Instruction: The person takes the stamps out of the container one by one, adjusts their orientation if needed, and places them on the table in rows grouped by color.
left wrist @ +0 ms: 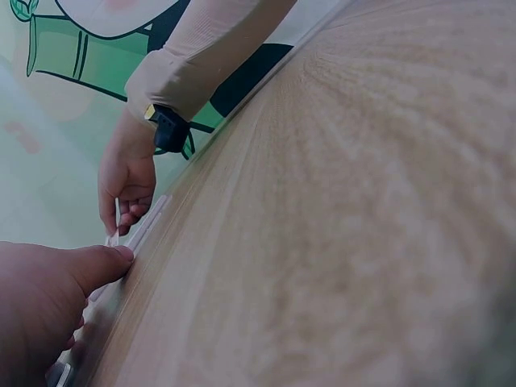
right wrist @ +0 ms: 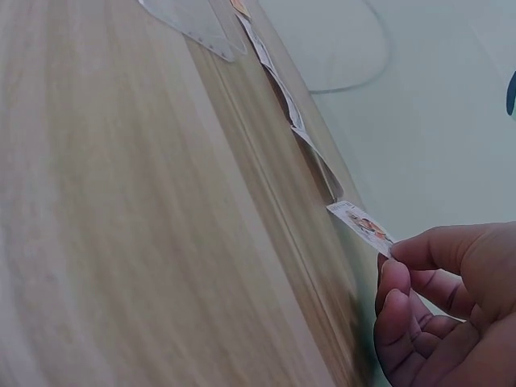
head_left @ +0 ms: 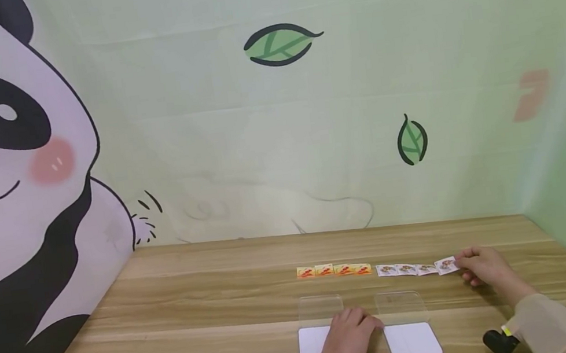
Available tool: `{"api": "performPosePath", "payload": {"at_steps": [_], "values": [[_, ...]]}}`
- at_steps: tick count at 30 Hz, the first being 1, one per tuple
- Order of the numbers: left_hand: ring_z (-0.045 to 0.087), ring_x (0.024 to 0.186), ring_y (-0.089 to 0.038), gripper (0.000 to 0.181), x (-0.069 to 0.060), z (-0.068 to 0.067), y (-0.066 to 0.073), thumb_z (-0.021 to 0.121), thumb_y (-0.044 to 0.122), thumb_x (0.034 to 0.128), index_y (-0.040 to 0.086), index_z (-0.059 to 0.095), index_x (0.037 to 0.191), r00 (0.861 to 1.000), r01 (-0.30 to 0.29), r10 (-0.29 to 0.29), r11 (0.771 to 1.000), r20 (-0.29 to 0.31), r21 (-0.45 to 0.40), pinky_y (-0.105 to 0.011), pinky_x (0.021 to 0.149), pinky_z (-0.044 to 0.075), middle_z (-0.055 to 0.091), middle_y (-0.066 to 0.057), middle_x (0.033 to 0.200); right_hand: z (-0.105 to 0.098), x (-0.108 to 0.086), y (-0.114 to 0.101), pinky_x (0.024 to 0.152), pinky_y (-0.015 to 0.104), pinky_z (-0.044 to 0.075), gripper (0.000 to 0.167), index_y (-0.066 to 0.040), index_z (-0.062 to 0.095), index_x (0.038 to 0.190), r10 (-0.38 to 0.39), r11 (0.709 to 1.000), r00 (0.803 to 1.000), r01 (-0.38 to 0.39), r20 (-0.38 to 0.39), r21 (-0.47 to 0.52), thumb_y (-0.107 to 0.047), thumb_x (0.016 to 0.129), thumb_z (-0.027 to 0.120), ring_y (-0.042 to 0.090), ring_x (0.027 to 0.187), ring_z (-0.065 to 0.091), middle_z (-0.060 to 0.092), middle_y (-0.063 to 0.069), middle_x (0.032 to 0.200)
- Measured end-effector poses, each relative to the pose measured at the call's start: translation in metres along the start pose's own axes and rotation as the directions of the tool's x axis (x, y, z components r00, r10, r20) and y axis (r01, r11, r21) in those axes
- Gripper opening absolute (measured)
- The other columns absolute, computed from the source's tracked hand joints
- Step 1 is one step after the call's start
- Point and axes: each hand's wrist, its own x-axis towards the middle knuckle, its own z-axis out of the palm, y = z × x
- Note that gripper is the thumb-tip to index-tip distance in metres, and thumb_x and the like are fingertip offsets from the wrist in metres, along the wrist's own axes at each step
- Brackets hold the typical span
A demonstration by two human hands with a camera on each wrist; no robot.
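Note:
My right hand (head_left: 484, 267) pinches the edge of a small white picture card (right wrist: 363, 226) between thumb and fingers, at the right end of a row of similar cards (head_left: 406, 269). In the right wrist view that card is tilted and lifted at the hand's side. My left hand (head_left: 351, 340) lies over the right part of one white flat case (head_left: 312, 339). Its thumb and index fingertips touch the left edge of a second white case (head_left: 413, 340). Clear lids (head_left: 401, 305) stand folded back behind both cases. The left fingers are spread and relaxed.
Several yellow-orange picture cards (head_left: 333, 270) lie in a row left of the white ones on the wooden table (head_left: 198, 302). A wall with leaf and panda drawings (head_left: 196, 151) rises behind the table. A black wrist device (head_left: 500, 343) sits beside the right sleeve.

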Motion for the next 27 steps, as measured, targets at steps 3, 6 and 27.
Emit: {"api": "performPosePath", "payload": {"at_steps": [3, 6, 27], "values": [[0.046, 0.099, -0.006, 0.046, 0.0000, -0.0001, -0.0003, 0.070, 0.054, 0.0806, 0.021, 0.063, 0.111, 1.000, -0.002, 0.002, 1.000, 0.007, -0.005, -0.023, 0.086, 0.040, 0.053, 0.008, 0.103, 0.0003, 0.0003, 0.0006, 0.051, 0.019, 0.048, 0.029, 0.018, 0.048, 0.109, 0.010, 1.000, 1.000, -0.010, 0.004, 0.000, -0.005, 0.093, 0.051, 0.006, 0.057, 0.054, 0.055, -0.003, 0.068], [0.047, 0.101, -0.007, 0.046, -0.0001, -0.0004, -0.0001, 0.069, 0.054, 0.0810, 0.021, 0.063, 0.112, 1.000, 0.002, -0.002, 1.000, 0.019, -0.010, -0.024, 0.088, 0.041, 0.053, 0.008, 0.105, 0.0007, 0.0002, 0.0016, 0.051, 0.019, 0.048, 0.029, 0.018, 0.048, 0.109, 0.013, 1.000, 1.000, -0.013, 0.010, -0.007, -0.005, 0.093, 0.051, 0.006, 0.057, 0.054, 0.055, -0.003, 0.068], [0.046, 0.099, -0.006, 0.047, 0.0003, -0.0006, -0.0004, 0.070, 0.055, 0.0801, 0.021, 0.064, 0.112, 1.000, 0.010, -0.010, 1.000, 0.016, -0.010, -0.022, 0.085, 0.040, 0.054, 0.009, 0.104, 0.0042, 0.0009, 0.0011, 0.052, 0.024, 0.049, 0.031, 0.018, 0.050, 0.109, -0.022, 0.995, 0.999, 0.018, -0.042, -0.098, -0.008, 0.092, 0.052, 0.009, 0.060, 0.055, 0.058, 0.001, 0.070]]}}
